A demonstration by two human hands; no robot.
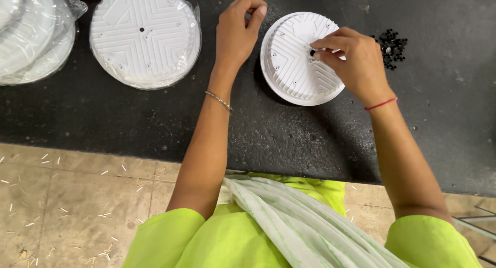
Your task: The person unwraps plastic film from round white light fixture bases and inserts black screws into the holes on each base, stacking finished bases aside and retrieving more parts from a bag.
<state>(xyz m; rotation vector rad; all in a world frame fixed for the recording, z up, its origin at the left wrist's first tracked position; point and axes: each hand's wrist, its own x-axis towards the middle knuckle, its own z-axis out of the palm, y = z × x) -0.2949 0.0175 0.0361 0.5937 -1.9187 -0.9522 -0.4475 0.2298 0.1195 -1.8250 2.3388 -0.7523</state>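
here, right hand (pixel 356 59) pinches a small black piece at the centre hole of the white ribbed disc (pixel 294 72) on the black table (pixel 155 123); left hand (pixel 237 33) loosely curled, fingertips together beside the disc rim, contents unclear. black bits (pixel 391 47) piled near the disc.

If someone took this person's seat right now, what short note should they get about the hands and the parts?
Right hand: fingertips pinched at the centre hole of the bare white disc, apparently on a small black piece.
Left hand: pinched shut above the disc's left rim; contents not visible.
Black pieces pile: right of the disc.
Bagged disc: left on the black table, its centre not yet worked.
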